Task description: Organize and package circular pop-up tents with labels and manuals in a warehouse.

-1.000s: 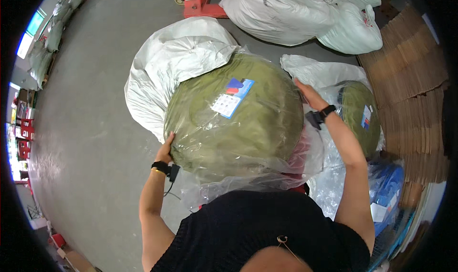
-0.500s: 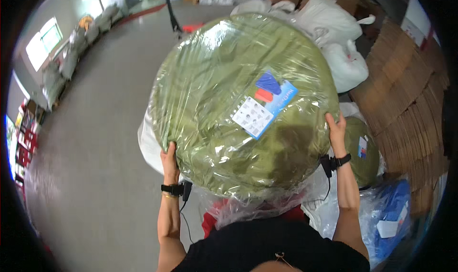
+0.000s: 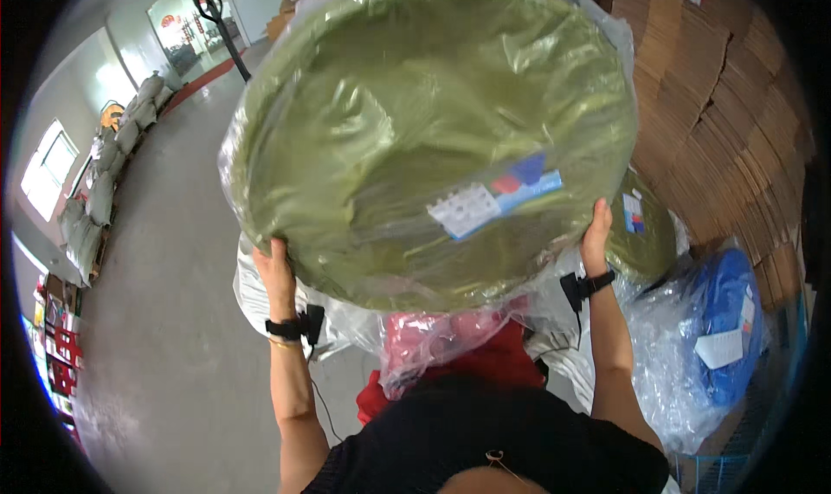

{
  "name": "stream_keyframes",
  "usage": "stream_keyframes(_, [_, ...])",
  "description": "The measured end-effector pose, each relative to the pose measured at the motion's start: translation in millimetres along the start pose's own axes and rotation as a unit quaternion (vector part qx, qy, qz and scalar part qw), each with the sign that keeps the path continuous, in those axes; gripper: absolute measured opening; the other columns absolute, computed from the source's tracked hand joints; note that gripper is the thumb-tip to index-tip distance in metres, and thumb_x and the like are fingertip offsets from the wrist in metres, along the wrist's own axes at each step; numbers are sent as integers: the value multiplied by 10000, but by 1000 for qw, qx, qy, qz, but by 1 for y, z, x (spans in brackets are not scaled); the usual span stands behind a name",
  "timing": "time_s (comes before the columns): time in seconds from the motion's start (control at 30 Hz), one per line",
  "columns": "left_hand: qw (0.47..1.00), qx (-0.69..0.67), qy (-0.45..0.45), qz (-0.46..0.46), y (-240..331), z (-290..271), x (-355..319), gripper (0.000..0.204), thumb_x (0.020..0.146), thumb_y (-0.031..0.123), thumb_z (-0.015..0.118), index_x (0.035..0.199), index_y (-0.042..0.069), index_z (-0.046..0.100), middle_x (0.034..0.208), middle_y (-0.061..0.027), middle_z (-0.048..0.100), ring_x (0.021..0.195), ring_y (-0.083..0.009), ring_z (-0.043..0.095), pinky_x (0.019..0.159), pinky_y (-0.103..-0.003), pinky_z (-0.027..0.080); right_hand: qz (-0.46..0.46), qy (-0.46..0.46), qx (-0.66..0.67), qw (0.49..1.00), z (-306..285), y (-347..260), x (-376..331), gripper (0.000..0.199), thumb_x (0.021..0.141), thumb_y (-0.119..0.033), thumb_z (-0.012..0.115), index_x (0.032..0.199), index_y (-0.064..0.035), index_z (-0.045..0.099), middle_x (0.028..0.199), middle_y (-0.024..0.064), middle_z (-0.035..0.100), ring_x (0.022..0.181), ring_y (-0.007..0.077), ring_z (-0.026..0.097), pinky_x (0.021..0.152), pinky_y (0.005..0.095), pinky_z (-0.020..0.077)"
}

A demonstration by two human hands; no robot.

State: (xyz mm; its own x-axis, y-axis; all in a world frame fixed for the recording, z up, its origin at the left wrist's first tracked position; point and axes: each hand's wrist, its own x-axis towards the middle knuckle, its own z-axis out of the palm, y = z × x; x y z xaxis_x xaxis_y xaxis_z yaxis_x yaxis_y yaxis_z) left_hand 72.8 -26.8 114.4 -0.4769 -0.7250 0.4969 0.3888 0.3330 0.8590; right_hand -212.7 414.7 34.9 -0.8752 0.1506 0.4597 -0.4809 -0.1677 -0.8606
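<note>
Bundle: a big round olive-green disc [image 3: 407,122] sealed in clear plastic film, held up in front of the head camera and filling the upper middle of the view.
Facing: its broad flat face is turned toward the camera; its long axis runs roughly left to right, tilted up toward the right.
Label: a white and blue sticker [image 3: 495,198] sits low on the right of that face.
Left hand [image 3: 275,273]: raised, palm against the lower left rim, fingers wrapped round the edge and mostly hidden behind it; black wristband below.
Right hand [image 3: 595,234]: raised, pressed flat on the lower right rim, fingers together and pointing up.
Arms: both forearms rise near vertical from the lower edge.
Nearby: a blue plastic-wrapped bundle [image 3: 727,321] at right; stacked cardboard sheets [image 3: 727,104] behind; red packages [image 3: 450,347] under the disc.
</note>
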Motion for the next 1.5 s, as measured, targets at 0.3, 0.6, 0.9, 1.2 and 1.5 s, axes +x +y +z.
stream_keyframes(0.3, [998,-49,-17,-43,-20,13,-8,386,846,159,537,1153,-53,438,1129,-111,512,992,-172,505,877,-300,384,22,56,-16,998,6,-2,-16,407,851,-271,523,1045,85,494,973,110,553,878,178,492,794,288,384])
stream_keyframes(0.6, [993,-61,45,-88,-48,3,-12,382,830,162,566,1137,-36,454,1076,-101,541,935,-164,526,821,-280,408,35,26,5,999,16,-19,-16,313,808,-186,599,1001,47,521,928,53,566,798,110,502,718,242,409])
stream_keyframes(0.9, [970,-90,118,-192,-100,-29,-35,436,855,282,532,1136,-42,450,1078,-113,532,912,-184,535,774,-311,450,4,-55,26,998,43,-91,-41,317,812,-118,584,1088,10,497,993,53,566,862,103,508,754,223,408])
stream_keyframes(1.2, [970,-107,140,-168,-84,-38,-56,458,873,307,501,1157,-45,433,1093,-125,525,927,-189,535,789,-308,448,27,-135,-93,986,53,-103,-31,386,820,-108,553,1169,21,449,1054,56,540,919,127,496,820,251,390])
stream_keyframes(1.5, [970,-43,114,-210,-65,-31,-53,305,809,208,609,996,-27,558,905,-66,602,761,-115,551,668,-239,444,144,-82,-54,985,30,-54,-53,390,845,-197,547,1140,41,454,1068,71,531,924,133,493,811,255,384])
